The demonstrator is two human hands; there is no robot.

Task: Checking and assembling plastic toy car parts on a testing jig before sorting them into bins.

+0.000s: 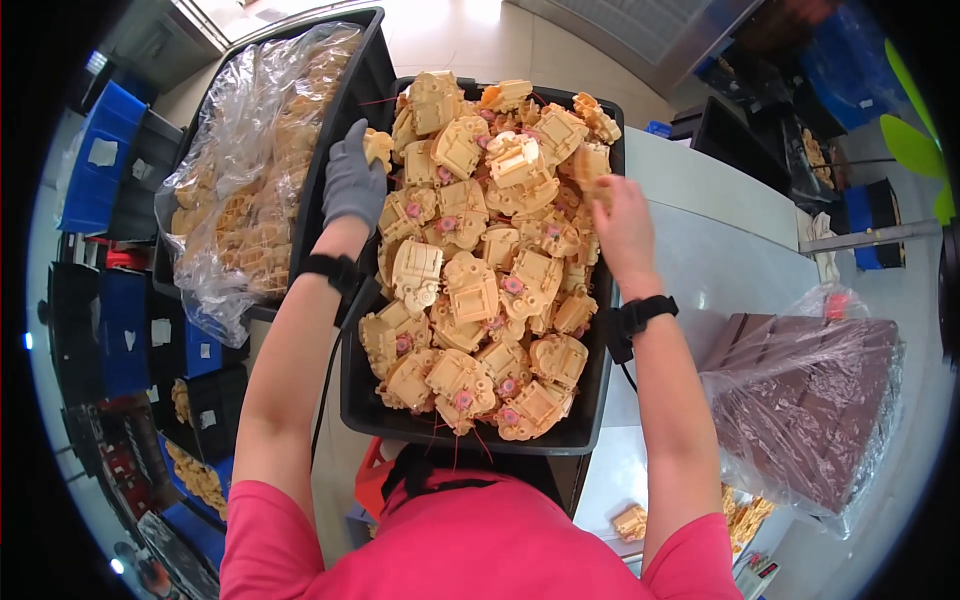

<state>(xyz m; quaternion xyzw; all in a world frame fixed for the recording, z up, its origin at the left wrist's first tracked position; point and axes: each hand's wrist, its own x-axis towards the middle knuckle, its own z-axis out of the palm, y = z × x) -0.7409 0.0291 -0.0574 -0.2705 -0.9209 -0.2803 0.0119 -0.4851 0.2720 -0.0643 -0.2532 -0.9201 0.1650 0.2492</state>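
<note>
Left hand (352, 180), grey glove on, is closed around one yellow plastic housing (378, 147) right over the left rim of the black crate (590, 400), near its far-left corner. The part is lifted clear of the heap, in the gap between this crate and the bag-lined bin (375, 70) beside it; looks like the glove is there for grip against sharp moulded edges

Right hand (622, 225) is bare, down on the heap at the crate's right edge, near the far-right corner. Fingers curl onto a yellow piece (592, 165) there, but I cannot tell if it's actually pinched or just touched; the fingertips are hidden behind the hand

The heap of housings (480, 290) fills the crate above the rim, yellow shells with pink inserts, lying at all angles, so it was dumped rather than stacked

The bin on the left holds more of the same parts inside a clear plastic liner (240, 170), probably to keep them clean and bagged as a lot

A brown stack under a clear wrap (810, 400) sits on the grey table (720, 260) to the right, well apart from both hands. Black wristbands on both wrists
</note>
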